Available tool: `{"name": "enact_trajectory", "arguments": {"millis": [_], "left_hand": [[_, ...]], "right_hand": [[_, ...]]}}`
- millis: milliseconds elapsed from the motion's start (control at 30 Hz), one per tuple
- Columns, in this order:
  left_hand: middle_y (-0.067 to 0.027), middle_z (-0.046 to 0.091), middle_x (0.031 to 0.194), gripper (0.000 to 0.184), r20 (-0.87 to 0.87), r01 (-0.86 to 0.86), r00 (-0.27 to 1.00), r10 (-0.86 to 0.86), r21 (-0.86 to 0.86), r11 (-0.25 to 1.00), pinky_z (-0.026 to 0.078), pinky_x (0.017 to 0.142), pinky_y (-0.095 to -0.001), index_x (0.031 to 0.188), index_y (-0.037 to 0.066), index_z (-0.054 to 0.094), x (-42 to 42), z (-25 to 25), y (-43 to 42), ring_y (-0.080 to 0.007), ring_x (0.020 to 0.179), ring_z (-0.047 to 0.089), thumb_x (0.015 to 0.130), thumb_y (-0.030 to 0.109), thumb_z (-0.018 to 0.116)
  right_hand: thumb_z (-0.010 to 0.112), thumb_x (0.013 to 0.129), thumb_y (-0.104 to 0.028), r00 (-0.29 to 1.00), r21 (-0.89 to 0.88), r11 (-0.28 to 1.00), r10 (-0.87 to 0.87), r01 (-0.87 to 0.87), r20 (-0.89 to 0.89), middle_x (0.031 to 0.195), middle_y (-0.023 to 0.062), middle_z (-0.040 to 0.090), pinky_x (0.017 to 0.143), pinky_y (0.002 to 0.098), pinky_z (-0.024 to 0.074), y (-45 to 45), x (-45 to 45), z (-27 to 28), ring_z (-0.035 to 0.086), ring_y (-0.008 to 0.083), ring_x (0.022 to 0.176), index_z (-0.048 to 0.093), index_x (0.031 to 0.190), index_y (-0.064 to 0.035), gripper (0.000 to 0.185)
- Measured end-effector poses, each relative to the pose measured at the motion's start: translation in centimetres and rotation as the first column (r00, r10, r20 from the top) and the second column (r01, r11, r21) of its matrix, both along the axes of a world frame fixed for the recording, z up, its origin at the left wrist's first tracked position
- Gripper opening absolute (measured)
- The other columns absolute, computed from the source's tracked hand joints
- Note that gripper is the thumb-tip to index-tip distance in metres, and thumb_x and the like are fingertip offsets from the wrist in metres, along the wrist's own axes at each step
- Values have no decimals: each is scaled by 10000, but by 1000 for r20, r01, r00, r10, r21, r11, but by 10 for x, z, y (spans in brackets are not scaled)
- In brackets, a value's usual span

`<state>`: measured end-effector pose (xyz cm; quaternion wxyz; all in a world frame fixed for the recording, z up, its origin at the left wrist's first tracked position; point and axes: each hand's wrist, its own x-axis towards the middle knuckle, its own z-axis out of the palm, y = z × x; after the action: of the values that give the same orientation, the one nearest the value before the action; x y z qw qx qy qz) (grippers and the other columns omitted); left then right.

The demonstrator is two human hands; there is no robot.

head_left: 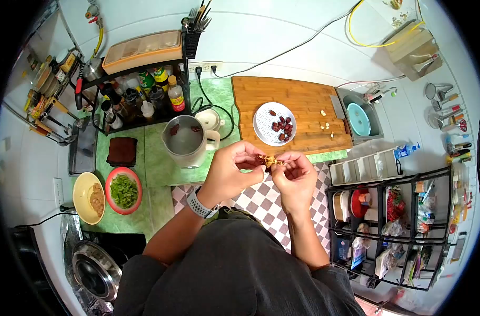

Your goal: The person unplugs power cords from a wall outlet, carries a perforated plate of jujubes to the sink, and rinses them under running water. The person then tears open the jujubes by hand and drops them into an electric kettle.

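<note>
Both my hands hold a dried red date point(270, 160), pulled open so its yellow-brown flesh shows. My left hand point(233, 171), with a watch on the wrist, pinches one end of it. The other end is between the thumb and fingers of my right hand point(296, 178). Just beyond my hands, several whole dates point(285, 128) lie on a white perforated plate point(262, 131) on the wooden cutting board point(309, 100). Small pale bits point(324, 125) are scattered on the board. A pale jug point(187, 158) with a handle stands to the left, with date pieces inside.
Chopped greens in a red-rimmed bowl point(138, 181) and a yellow bowl point(77, 203) of minced food stand at left. A bottle rack point(145, 124) and folded brown cloth point(122, 151) are behind. The sink point(376, 129) holds a blue basin; a black shelf point(382, 184) stands right.
</note>
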<state>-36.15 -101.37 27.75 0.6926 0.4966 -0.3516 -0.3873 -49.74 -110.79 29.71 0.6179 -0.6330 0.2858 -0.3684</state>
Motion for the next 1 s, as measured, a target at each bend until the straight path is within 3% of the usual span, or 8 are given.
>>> {"name": "enact_trajectory", "arguments": {"millis": [67,300,467,600,700,800,900,1000], "left_hand": [[-66,689,974,228,-46,16,999,-15,6,1000,538,816,-254,1019,-33,602,5,-3,1,-105,892,668,811,-73,686],[-91,679,1019,188,-310,44,949,-60,-60,997,538,823,-261,1018,-27,586,8,-18,-1,-117,916,661,843,-71,640],[-90,666,1035,186,-354,33,934,-50,-56,998,541,855,-277,1028,-20,576,11,-24,1,-128,959,651,854,-62,627],[-84,657,1042,170,-531,-13,846,-54,-121,993,543,871,-297,1038,-3,580,13,-34,5,-139,960,652,877,-39,621],[-79,658,1050,142,-643,-49,763,-68,-163,985,542,877,-299,1035,15,583,13,-31,10,-147,960,653,898,-7,619],[-86,665,1052,114,-711,-102,702,-49,-168,980,543,881,-301,1029,24,591,14,-30,16,-148,962,651,919,14,622],[-86,668,1061,92,-726,-160,687,15,-131,978,540,890,-297,1021,33,596,16,-26,21,-140,969,644,934,19,625],[-72,663,1064,122,-719,-186,694,39,-127,974,534,889,-297,1038,47,585,19,-25,24,-149,988,640,919,30,607]], "right_hand": [[648,828,125,991,131,991,15,-32,131,884,25,655,708,196,485,1,7,-2,595,57,768,628,978,17,186],[610,860,122,981,339,936,25,-92,195,902,47,660,694,213,498,-1,15,-12,612,94,760,626,996,3,181],[599,890,67,923,510,818,63,-266,380,1003,80,652,728,237,522,-1,20,-23,636,139,834,596,1019,-30,162],[610,891,60,927,624,737,9,-259,374,1016,75,651,742,231,519,6,32,-19,631,131,839,594,1021,-44,168],[601,885,114,913,604,748,8,-276,407,1012,84,646,738,257,516,9,41,-23,623,140,807,599,1012,-16,182],[608,859,114,905,278,928,122,-250,407,1025,96,598,832,279,496,12,50,-31,580,145,912,559,1007,-37,218],[587,827,184,900,110,974,134,-196,415,1006,103,631,791,249,487,14,60,-35,604,134,897,571,1001,-12,262],[588,807,186,927,-15,992,124,-127,353,1012,103,629,840,273,493,20,66,-32,606,149,936,561,1005,-4,275]]}}
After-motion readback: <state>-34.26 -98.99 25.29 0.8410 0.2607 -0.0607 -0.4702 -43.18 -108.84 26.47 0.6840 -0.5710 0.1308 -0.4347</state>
